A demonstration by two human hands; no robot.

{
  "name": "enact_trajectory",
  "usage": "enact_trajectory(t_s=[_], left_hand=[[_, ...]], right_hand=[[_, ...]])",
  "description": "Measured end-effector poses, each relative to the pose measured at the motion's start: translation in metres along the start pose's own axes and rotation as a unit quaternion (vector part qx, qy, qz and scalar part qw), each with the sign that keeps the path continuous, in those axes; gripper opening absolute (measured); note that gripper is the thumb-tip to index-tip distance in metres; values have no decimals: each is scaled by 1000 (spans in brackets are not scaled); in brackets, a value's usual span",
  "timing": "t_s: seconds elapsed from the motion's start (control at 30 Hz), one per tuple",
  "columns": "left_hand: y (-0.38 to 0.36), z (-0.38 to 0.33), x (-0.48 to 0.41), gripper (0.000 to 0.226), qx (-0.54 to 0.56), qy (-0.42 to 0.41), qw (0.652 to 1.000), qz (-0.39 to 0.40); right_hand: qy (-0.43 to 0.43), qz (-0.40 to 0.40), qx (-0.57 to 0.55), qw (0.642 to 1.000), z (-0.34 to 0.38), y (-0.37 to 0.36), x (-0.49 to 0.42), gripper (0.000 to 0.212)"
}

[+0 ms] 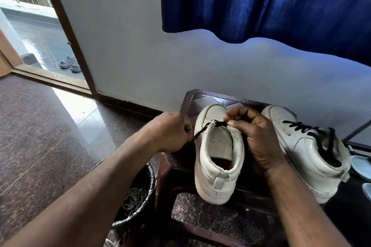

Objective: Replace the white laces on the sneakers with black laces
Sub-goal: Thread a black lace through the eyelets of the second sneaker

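Both hands pinch a black lace (218, 123): the left hand (172, 132) pulls one end sideways, the right hand (253, 126) grips the other at the lowest eyelets of an unlaced white sneaker (217, 158) on a stool (192, 102). Another sneaker (307, 150) beside it already wears black. Next, probably evening the ends, then crossing upward.

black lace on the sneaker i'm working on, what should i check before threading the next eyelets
1. Black lace spans the lowest eyelets of the sneaker being laced: ok.
2. Left hand grips one end: ok.
3. Right hand pinches the other side: ok.
4. Ends equal in length: cannot tell.
5. Sneaker stands upright on the stool: ok.
6. Old white laces out, in the bin: ok.
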State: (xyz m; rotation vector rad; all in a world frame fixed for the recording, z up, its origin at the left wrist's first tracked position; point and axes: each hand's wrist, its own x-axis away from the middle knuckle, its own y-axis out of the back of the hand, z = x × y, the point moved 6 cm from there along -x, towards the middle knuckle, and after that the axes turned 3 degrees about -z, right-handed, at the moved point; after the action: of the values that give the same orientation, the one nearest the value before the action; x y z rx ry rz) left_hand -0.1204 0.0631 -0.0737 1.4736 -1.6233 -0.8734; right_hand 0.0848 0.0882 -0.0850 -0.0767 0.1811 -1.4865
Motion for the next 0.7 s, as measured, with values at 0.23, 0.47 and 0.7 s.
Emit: enact_trajectory(t_s=[0.23, 0.47, 0.7], left_hand=[[5, -9, 1, 15, 160, -35, 986, -30], [3, -5, -11, 14, 222, 8, 972, -72], [-1, -18, -14, 16, 148, -42, 983, -95]], right_hand=[[-2, -20, -6, 1000, 1, 2, 1, 25], [-6, -41, -4, 999, 0, 5, 1, 11], [-1, -43, 44, 998, -2, 7, -2, 13]])
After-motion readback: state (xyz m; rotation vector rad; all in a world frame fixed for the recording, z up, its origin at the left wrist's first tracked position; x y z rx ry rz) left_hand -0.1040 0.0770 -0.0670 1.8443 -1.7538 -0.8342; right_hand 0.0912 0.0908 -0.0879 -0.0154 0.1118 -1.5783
